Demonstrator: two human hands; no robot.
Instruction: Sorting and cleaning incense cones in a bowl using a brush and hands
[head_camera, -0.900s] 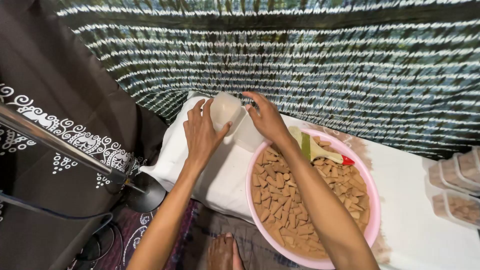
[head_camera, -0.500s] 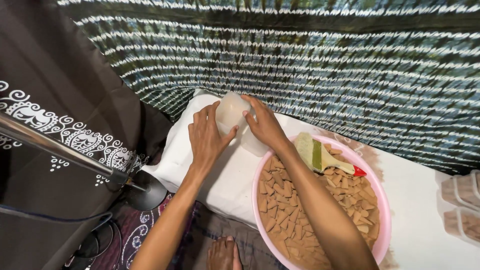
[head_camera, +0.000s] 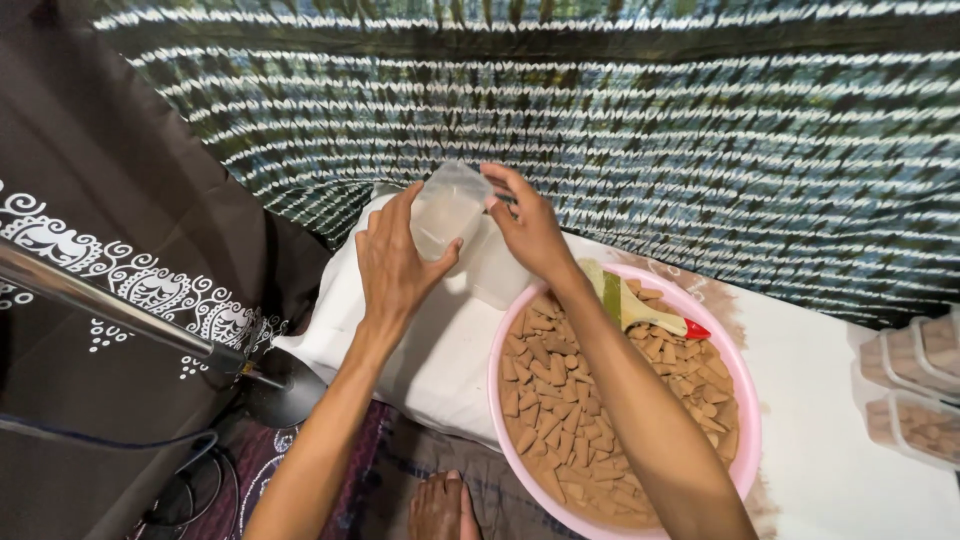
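My left hand (head_camera: 392, 265) grips a small translucent plastic container (head_camera: 445, 213) and holds it tilted just above the white table (head_camera: 440, 350). My right hand (head_camera: 528, 232) touches that container's top edge with its fingertips, while more translucent containers (head_camera: 497, 270) lie under it on the table. My right forearm crosses a pink basin (head_camera: 742, 440) filled with several brown cone-shaped pieces (head_camera: 560, 410). A brush with a red handle (head_camera: 640, 305) rests on the pieces at the basin's far side.
Closed clear tubs with brown pieces (head_camera: 915, 385) are stacked at the table's right edge. A patterned dark cloth (head_camera: 600, 130) hangs behind. A metal stand with a round black base (head_camera: 275, 385) and cables sit on the floor at left. A bare foot (head_camera: 440, 505) shows below.
The container has been lifted off the stack and tilted up in my left hand. My right hand has shifted to its top edge.
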